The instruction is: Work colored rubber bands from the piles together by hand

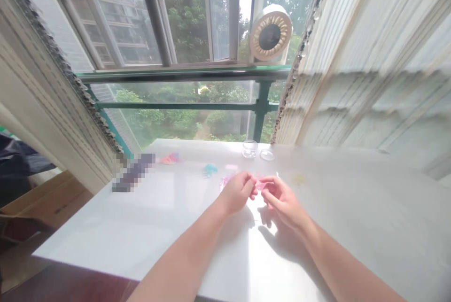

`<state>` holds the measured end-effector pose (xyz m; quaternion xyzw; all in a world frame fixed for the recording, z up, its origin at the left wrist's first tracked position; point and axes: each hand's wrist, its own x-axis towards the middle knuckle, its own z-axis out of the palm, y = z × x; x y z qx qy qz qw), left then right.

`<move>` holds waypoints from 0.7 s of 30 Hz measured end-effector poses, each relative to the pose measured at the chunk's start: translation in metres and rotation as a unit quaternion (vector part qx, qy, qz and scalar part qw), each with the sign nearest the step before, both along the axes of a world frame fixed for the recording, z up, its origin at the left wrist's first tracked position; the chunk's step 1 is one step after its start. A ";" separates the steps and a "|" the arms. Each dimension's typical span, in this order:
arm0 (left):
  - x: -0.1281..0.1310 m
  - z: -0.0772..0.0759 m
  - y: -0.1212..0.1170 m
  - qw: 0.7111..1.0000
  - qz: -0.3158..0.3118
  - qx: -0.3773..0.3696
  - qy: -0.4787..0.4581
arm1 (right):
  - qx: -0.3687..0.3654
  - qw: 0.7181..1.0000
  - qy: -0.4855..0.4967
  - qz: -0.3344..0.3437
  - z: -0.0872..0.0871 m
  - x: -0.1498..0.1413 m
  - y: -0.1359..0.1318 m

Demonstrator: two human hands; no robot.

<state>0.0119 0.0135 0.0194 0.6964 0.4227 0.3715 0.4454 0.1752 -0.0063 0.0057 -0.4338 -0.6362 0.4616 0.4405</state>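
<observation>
Small pink pieces [260,183] by both hands, coloured clusters beyond.
The left hand [241,191] and right hand [282,199] meet near the pink, too blurred to tell the grip. From them, translucent-looking blue pieces [210,169] and a red-orange cluster [170,158] lie toward 10 o'clock, faint yellow pieces [299,179] between 2 and 3, clear round containers [249,150] at 12.

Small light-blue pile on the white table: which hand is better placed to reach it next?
Left, I'd say. The bare left hand is nearer the light-blue pile; the bare right hand, on the far side, would have to get past it.
</observation>
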 end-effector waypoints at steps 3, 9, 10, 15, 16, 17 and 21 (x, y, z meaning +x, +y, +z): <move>-0.004 -0.009 -0.004 0.996 0.002 0.040 0.083 | 0.009 1.000 0.012 -0.002 -0.009 0.002 0.000; -0.009 -0.010 -0.004 0.987 -0.001 0.070 0.148 | 0.057 0.998 -0.008 -0.022 -0.009 0.002 0.001; -0.008 -0.010 -0.004 0.986 -0.004 0.070 0.151 | 0.065 0.998 -0.014 -0.018 -0.009 0.002 0.001; -0.009 -0.011 -0.005 0.986 -0.018 0.064 0.153 | 0.069 0.996 -0.053 -0.011 -0.013 0.004 -0.001; -0.009 -0.012 -0.005 0.986 -0.020 0.064 0.150 | 0.070 0.996 -0.061 -0.012 -0.014 0.005 -0.001; -0.009 -0.012 -0.005 0.987 -0.021 0.064 0.145 | 0.073 0.995 -0.068 -0.013 -0.015 0.005 0.000; -0.009 -0.012 -0.006 0.990 -0.030 0.065 0.122 | 0.077 0.993 -0.082 -0.018 -0.017 0.006 0.001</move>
